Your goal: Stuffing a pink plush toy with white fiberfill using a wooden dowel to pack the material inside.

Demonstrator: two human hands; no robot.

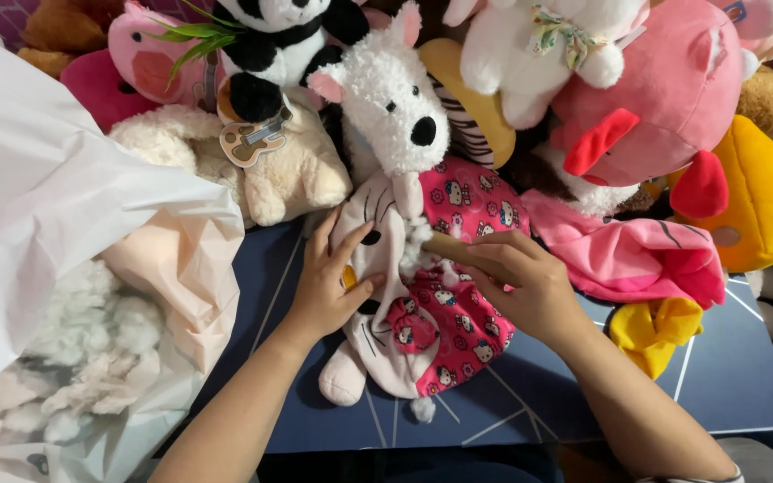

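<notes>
Left hand (328, 286) fingers spread flat, palm down, pressing the face side of a half-stuffed white cat plush (409, 304) in a pink printed dress; thumb points toward the plush's middle. Right hand (525, 282) fingers curled together, closed around a tan stick (447, 248) whose tip goes into the plush's open seam, where a bit of white stuffing (418, 246) pokes out. Cannot tell how deep the stick goes. The cat plush lies face-up at the centre of a dark blue mat (726, 376) with thin white lines, between both hands, its white foot toward the person. A small tuft of loose fill (421, 409) lies on the mat just below the plush. Just above it stands a fluffy white dog plush (391, 112) with a black nose, touching the cat plush's top. Left of the dog, a cream bear plush (252, 161) with a panda plush (275, 45) on top. Right of the hands, a flat unstuffed pink toy skin (632, 255) with yellow feet, and behind it a big round pink plush (664, 89) with red parts. Far right a yellow plush (758, 197). At left a large clear plastic bag (55, 206) holds white fibre fill (91, 349), near the left forearm.
</notes>
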